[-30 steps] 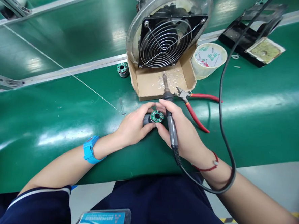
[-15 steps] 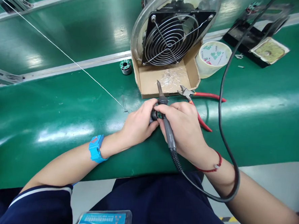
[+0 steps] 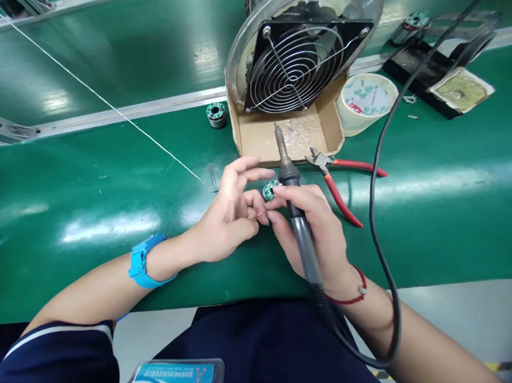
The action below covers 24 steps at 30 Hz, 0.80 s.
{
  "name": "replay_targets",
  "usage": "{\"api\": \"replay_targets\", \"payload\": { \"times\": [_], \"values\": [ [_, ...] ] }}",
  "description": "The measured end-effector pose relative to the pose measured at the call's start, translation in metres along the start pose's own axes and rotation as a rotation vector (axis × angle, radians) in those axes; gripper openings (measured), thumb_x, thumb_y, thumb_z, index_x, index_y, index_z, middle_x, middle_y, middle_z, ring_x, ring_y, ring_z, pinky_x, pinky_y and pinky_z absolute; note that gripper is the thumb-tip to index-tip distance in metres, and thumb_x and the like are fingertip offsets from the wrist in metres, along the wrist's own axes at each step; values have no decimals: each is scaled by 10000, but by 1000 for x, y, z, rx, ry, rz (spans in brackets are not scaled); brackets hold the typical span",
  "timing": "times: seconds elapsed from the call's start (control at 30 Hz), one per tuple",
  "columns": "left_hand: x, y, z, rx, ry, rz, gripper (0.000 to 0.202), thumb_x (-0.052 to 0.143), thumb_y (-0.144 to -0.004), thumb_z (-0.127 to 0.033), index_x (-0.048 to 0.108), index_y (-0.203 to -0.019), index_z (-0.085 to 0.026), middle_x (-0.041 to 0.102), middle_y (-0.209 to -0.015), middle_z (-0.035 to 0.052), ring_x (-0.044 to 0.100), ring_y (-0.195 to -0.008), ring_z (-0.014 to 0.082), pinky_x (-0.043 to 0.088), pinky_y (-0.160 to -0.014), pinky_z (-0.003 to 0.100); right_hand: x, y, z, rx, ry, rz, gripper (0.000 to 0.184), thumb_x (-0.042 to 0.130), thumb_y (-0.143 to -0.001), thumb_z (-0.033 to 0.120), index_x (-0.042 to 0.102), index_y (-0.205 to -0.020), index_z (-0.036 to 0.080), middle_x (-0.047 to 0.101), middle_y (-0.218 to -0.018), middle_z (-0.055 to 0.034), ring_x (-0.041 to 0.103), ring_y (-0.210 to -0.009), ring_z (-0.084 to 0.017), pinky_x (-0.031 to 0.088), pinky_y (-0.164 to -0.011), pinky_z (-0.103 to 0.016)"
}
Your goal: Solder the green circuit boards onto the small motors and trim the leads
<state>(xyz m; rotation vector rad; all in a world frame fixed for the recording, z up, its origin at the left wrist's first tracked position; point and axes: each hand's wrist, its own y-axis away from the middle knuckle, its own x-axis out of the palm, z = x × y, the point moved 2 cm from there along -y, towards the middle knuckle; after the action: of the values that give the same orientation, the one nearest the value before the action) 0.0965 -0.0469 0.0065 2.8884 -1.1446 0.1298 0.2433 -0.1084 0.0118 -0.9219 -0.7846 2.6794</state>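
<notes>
A soldering iron [image 3: 302,229] lies across my right hand [image 3: 322,236], its tip pointing away from me over the cardboard tray. My right thumb and forefinger reach toward my left fingers. My left hand [image 3: 226,218] has its thumb and upper fingers spread and its lower fingers curled. A short bit of thin solder wire [image 3: 260,215] shows at those curled fingers, near my right thumb tip; how it runs through the hand is hidden. Just beyond the fingertips sits a small motor stator with a green circuit board [image 3: 269,190], partly covered by my right hand.
Red-handled cutters [image 3: 340,191] lie open right of my hands. Behind are a fan [image 3: 291,78] on a cardboard tray [image 3: 259,145] with wire clippings, a tape roll [image 3: 365,100], another stator [image 3: 216,115] and an iron stand with sponge [image 3: 459,91]. The iron's black cable [image 3: 376,181] loops at right.
My left hand has let go of the stator, drawn slightly left and spread its fingers. The stator now stands behind my fingertips. My right hand and the iron have shifted a little right and toward me.
</notes>
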Motion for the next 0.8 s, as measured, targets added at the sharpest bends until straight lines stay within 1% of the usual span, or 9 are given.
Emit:
{"api": "replay_targets", "payload": {
  "times": [0.07,0.13,0.17,0.23,0.33,0.47,0.6,0.67,0.8],
  "values": [
    [-2,-2,-6,35,-140,28,520,536,-775,-124,404,-1260,-259,551,-1247,79,582,-774,90,508,-622,232,-1,0,0,13,-76,-48,417,597,-909,135,543,-1279,321,712,-899,20,652,-856,-180,536,-814,-371],
    [-6,-5,-12,114,-416,38,211,523,-829,-94,547,-1013,-196,610,-963,33,569,-761,102,489,-661,245,-5,0,-3,43,-45,-80,455,615,-899,136,542,-1301,337,710,-893,23,663,-846,-187,548,-825,-389],
    [-9,-6,-14,150,-553,22,113,521,-850,-84,562,-893,-180,597,-845,10,554,-744,102,474,-678,250,-8,0,-5,62,-10,-90,465,627,-893,140,543,-1306,336,712,-895,24,669,-850,-186,555,-838,-393],
    [-16,-10,-14,164,-708,-41,130,523,-879,-86,556,-785,-169,576,-732,-18,529,-694,92,439,-658,241,-16,0,-10,102,53,-97,481,647,-881,143,551,-1317,321,718,-900,23,684,-869,-177,567,-880,-390],
    [-23,-13,-4,50,-672,-101,97,504,-905,-107,573,-882,-173,576,-679,-48,515,-602,75,407,-587,218,-26,7,-19,170,92,-79,484,649,-887,156,579,-1338,317,739,-912,18,704,-850,-156,582,-912,-370],
    [-22,-13,5,51,-735,-73,126,512,-850,-58,552,-875,-176,532,-635,-68,464,-547,62,370,-555,205,-38,25,-28,215,6,-146,386,688,-869,230,676,-1248,304,755,-1005,-14,706,-726,-144,603,-732,-342],
    [-21,-12,4,107,-847,-99,146,515,-811,-25,529,-805,-171,514,-630,-68,440,-539,56,338,-543,203,-43,38,-30,304,-166,-266,224,664,-875,268,744,-1083,246,731,-791,-3,682,-593,-135,541,-502,-273],
    [-21,-12,3,105,-852,-107,149,515,-805,-22,524,-801,-172,510,-624,-71,436,-533,56,333,-539,204,-43,40,-28,320,-212,-294,194,667,-868,262,755,-1038,230,721,-745,1,684,-570,-135,534,-470,-258],
    [-22,-14,4,111,-856,-124,151,515,-798,-20,525,-797,-170,522,-629,-67,451,-546,60,334,-541,205,-44,42,-26,363,-206,-275,189,701,-837,230,761,-1017,235,746,-791,1,704,-584,-130,558,-489,-241]
  ]
}}
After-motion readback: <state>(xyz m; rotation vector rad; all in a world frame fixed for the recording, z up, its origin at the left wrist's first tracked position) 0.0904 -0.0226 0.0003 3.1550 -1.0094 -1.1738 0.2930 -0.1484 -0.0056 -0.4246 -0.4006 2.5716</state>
